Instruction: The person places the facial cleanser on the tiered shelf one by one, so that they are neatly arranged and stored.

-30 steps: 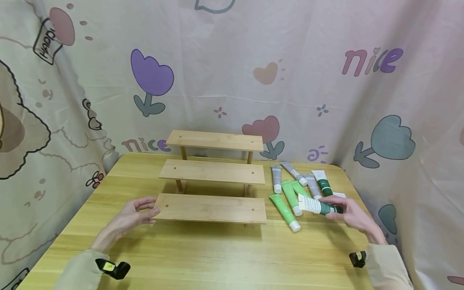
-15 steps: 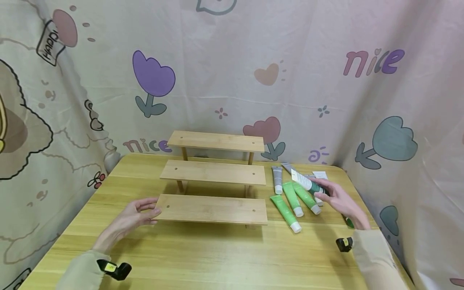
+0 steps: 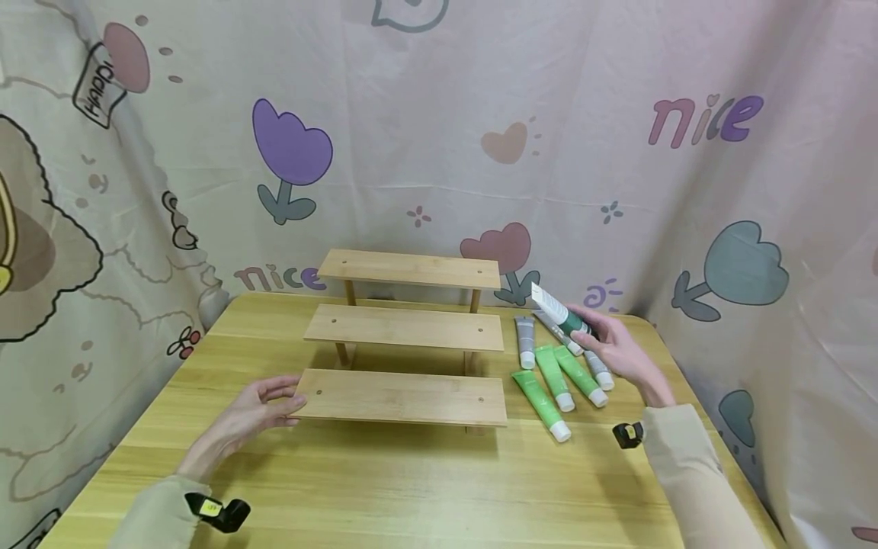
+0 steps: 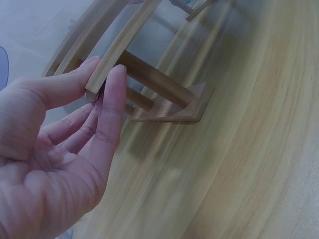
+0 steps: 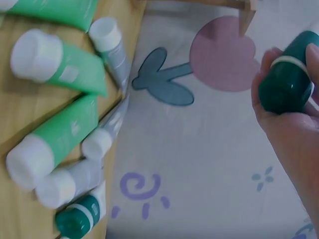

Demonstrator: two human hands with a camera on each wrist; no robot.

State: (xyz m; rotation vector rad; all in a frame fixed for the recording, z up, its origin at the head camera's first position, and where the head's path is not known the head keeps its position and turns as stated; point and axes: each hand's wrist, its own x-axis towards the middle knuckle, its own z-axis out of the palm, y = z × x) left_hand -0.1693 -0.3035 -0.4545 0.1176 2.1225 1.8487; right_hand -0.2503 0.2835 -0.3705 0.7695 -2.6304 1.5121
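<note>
A three-tier wooden display stand (image 3: 405, 398) stands at the middle of the table. My left hand (image 3: 250, 412) pinches the left end of its lowest board; in the left wrist view the thumb (image 4: 67, 88) lies on top and a finger (image 4: 112, 99) underneath. On the right, my right hand (image 3: 620, 352) holds a white and dark green squeeze tube (image 3: 549, 305) in the air, tilted, its white flat end up and to the left. The right wrist view shows the tube's dark green cap (image 5: 281, 92) end in the palm. Below that hand lie several light green tubes (image 3: 542, 406) and grey tubes (image 3: 524, 341).
Another dark green tube (image 5: 82, 216) lies among the others in the right wrist view. The wooden table (image 3: 384, 496) meets a patterned curtain (image 3: 411, 114) at its back and sides. The stand's upper boards (image 3: 410, 268) rise toward the curtain.
My right hand has carried the white and dark green tube up, back and left, tilting it more upright. The left hand keeps its hold on the stand, which has stayed put.
</note>
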